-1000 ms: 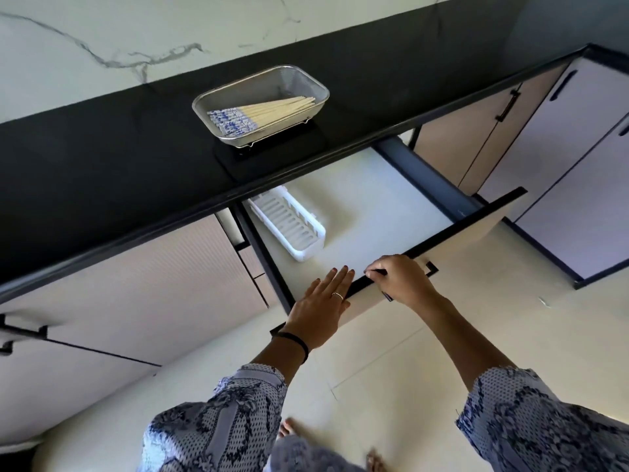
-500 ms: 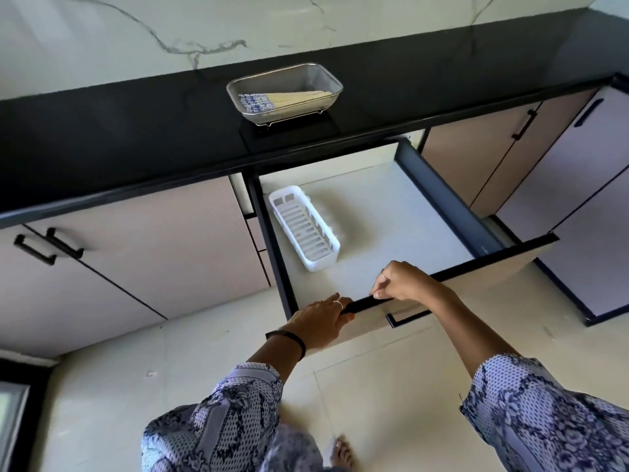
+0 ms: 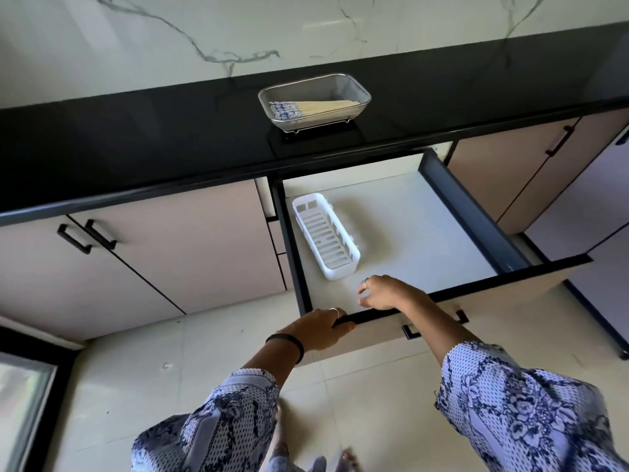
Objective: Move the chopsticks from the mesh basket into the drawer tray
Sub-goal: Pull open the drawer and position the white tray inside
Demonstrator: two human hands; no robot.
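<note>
Left hand (image 3: 318, 327): fingers (image 3: 342, 323) curled over the black front edge of the open drawer (image 3: 493, 279); right hand (image 3: 386, 294): loosely open, empty, above the drawer floor. Pale wooden chopsticks with blue-patterned ends (image 3: 315, 108) lie left-to-right in the steel mesh basket (image 3: 357, 84) on the black table (image 3: 136, 131), well beyond both hands. The white slotted plastic tray (image 3: 354, 258) sits just beyond the right hand, which appears nearer the basket.

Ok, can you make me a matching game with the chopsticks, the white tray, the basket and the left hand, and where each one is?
1 bundle of pale wooden chopsticks
2 white slotted plastic tray
3 silver mesh basket
4 left hand

A on the black counter
B gripping the drawer's front edge
C inside the basket
D on the open drawer's floor

Pairs: 1-C, 2-D, 3-A, 4-B
</note>
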